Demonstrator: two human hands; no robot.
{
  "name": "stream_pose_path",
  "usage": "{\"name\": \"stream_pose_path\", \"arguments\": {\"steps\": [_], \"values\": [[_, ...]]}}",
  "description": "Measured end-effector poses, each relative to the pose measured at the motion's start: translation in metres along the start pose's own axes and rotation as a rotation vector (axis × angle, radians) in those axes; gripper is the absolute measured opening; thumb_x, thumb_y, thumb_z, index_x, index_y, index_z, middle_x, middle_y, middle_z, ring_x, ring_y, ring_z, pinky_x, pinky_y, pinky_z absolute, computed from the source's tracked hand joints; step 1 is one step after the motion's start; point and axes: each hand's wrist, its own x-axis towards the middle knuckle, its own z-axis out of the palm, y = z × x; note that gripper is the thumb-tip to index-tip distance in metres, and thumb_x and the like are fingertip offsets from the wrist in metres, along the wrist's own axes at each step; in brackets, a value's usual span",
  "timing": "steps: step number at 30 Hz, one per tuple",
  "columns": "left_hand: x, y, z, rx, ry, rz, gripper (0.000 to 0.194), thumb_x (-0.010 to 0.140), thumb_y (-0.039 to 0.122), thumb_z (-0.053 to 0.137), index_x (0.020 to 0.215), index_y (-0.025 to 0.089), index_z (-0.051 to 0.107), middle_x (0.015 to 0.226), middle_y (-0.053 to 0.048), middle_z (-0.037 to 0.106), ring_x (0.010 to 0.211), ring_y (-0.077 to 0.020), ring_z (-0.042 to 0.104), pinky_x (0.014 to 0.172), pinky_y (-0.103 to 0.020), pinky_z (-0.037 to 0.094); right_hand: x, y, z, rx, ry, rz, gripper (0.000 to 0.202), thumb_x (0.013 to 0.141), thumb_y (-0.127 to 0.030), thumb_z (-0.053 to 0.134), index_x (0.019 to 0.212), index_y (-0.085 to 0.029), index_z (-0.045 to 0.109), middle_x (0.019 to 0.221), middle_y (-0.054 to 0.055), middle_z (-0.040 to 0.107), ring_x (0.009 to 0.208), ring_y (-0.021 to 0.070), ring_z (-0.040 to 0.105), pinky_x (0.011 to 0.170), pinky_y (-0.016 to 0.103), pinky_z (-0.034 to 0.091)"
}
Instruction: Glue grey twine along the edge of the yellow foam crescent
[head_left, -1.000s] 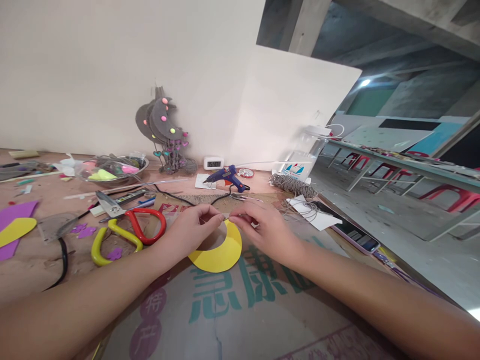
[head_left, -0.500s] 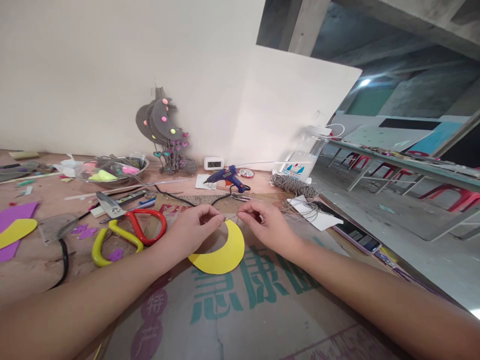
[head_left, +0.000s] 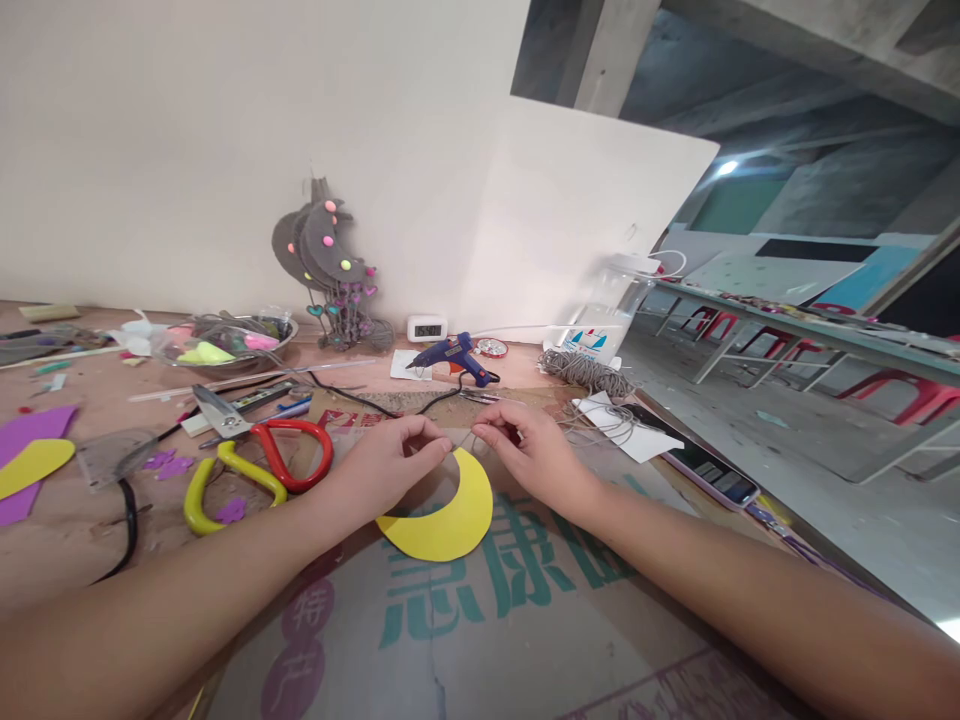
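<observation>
A yellow foam crescent (head_left: 446, 522) lies under my hands, its upper tip close to my left fingertips. My left hand (head_left: 401, 458) is closed in a pinch on a thin grey cord (head_left: 466, 440) by that tip. My right hand (head_left: 529, 448) pinches the same cord a little to the right, fingers curled. The short stretch of cord between the hands is thin, and whether it is knotted cannot be made out. Beyond the hands rests a blue glue gun (head_left: 456, 356). A bundle of grey cord (head_left: 586, 373) lies behind my right hand.
Scissors (head_left: 292, 455) with red and yellow handles lie left, near purple foam pieces (head_left: 169, 462). A bowl (head_left: 225, 345) of foam bits, grey crescent ornaments (head_left: 326, 250) and a small clock (head_left: 427, 328) stand at the back. A phone (head_left: 712, 470) and clear jug (head_left: 611, 305) are right.
The yellow crescent has shifted slightly down, towards me. My fingers have moved a little, and the cord between them shows more clearly. Both hands remain pinched.
</observation>
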Motion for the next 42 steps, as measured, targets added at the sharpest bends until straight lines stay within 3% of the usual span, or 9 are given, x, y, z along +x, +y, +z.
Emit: {"name": "stream_pose_path", "arguments": {"steps": [11, 16, 18, 21, 23, 26, 32, 40, 42], "values": [[-0.003, 0.003, 0.001, -0.052, -0.046, -0.011, 0.023, 0.076, 0.041, 0.05, 0.071, 0.02, 0.059, 0.057, 0.003, 0.057, 0.047, -0.0108, 0.045, 0.046, -0.021, 0.033, 0.0, 0.002, 0.0, -0.023, 0.002, -0.034, 0.016, 0.086, -0.026, 0.046, 0.081, -0.018, 0.059, 0.074, 0.003, 0.062, 0.069, 0.0141, 0.054, 0.063, 0.026, 0.041], [0.0, -0.001, 0.001, -0.069, 0.01, -0.018, 0.024, 0.074, 0.042, 0.052, 0.07, 0.02, 0.06, 0.063, 0.002, 0.06, 0.054, -0.0119, 0.05, 0.049, -0.021, 0.036, 0.002, 0.007, 0.001, 0.029, 0.033, -0.1, 0.029, 0.088, -0.017, 0.039, 0.109, -0.022, 0.058, 0.112, 0.007, 0.057, 0.104, 0.018, 0.051, 0.088, 0.033, 0.039], [0.002, -0.003, 0.0, -0.098, 0.089, -0.036, 0.025, 0.074, 0.042, 0.052, 0.071, 0.019, 0.06, 0.065, 0.002, 0.061, 0.055, -0.0124, 0.051, 0.051, -0.022, 0.037, 0.002, 0.008, -0.001, 0.063, 0.094, -0.066, 0.033, 0.088, -0.018, 0.039, 0.119, -0.023, 0.05, 0.118, 0.008, 0.052, 0.102, 0.0178, 0.051, 0.084, 0.032, 0.041], [0.006, -0.006, -0.001, -0.15, 0.173, -0.067, 0.026, 0.074, 0.043, 0.052, 0.074, 0.018, 0.059, 0.068, 0.001, 0.062, 0.059, -0.0133, 0.053, 0.053, -0.022, 0.038, -0.001, 0.005, -0.004, 0.126, 0.152, 0.035, 0.024, 0.089, -0.027, 0.039, 0.109, -0.02, 0.05, 0.098, 0.007, 0.056, 0.077, 0.0147, 0.053, 0.067, 0.027, 0.044], [0.007, -0.005, -0.002, -0.171, 0.192, -0.062, 0.027, 0.075, 0.044, 0.052, 0.074, 0.018, 0.059, 0.069, 0.0, 0.062, 0.063, -0.0141, 0.055, 0.056, -0.023, 0.04, -0.003, 0.0, -0.005, 0.12, 0.087, 0.057, 0.02, 0.089, -0.031, 0.039, 0.091, -0.018, 0.054, 0.08, 0.003, 0.056, 0.069, 0.0138, 0.05, 0.063, 0.025, 0.042], [0.006, -0.004, -0.004, -0.168, 0.202, -0.042, 0.028, 0.075, 0.044, 0.052, 0.074, 0.017, 0.059, 0.071, -0.001, 0.063, 0.066, -0.0141, 0.055, 0.06, -0.023, 0.041, -0.007, -0.008, -0.004, 0.055, -0.079, 0.046, 0.03, 0.09, -0.033, 0.037, 0.069, -0.017, 0.051, 0.064, 0.0, 0.051, 0.063, 0.0132, 0.047, 0.058, 0.025, 0.038], [0.007, -0.008, -0.003, -0.16, 0.173, -0.011, 0.03, 0.078, 0.044, 0.048, 0.076, 0.016, 0.061, 0.072, -0.002, 0.064, 0.067, -0.0143, 0.056, 0.062, -0.024, 0.042, -0.007, -0.011, 0.002, 0.124, -0.184, 0.127, 0.028, 0.087, -0.035, 0.042, 0.071, -0.016, 0.054, 0.065, 0.0, 0.051, 0.061, 0.0119, 0.046, 0.055, 0.023, 0.035], [0.005, -0.004, -0.002, -0.153, 0.2, 0.026, 0.027, 0.077, 0.031, 0.053, 0.1, 0.021, 0.062, 0.09, -0.002, 0.067, 0.081, -0.0154, 0.059, 0.072, -0.025, 0.045, -0.005, -0.008, 0.001, 0.26, -0.161, 0.183, 0.031, 0.086, -0.04, 0.042, 0.067, -0.016, 0.05, 0.056, -0.003, 0.044, 0.053, 0.0101, 0.04, 0.05, 0.022, 0.032], [0.003, -0.001, -0.001, -0.118, 0.212, 0.04, 0.024, 0.077, 0.028, 0.053, 0.097, 0.021, 0.063, 0.09, -0.001, 0.067, 0.081, -0.0147, 0.059, 0.072, -0.024, 0.045, -0.004, -0.008, 0.001, 0.279, -0.162, 0.189, 0.031, 0.085, -0.04, 0.042, 0.066, -0.016, 0.05, 0.054, -0.003, 0.044, 0.053, 0.0103, 0.041, 0.05, 0.022, 0.032]]}}
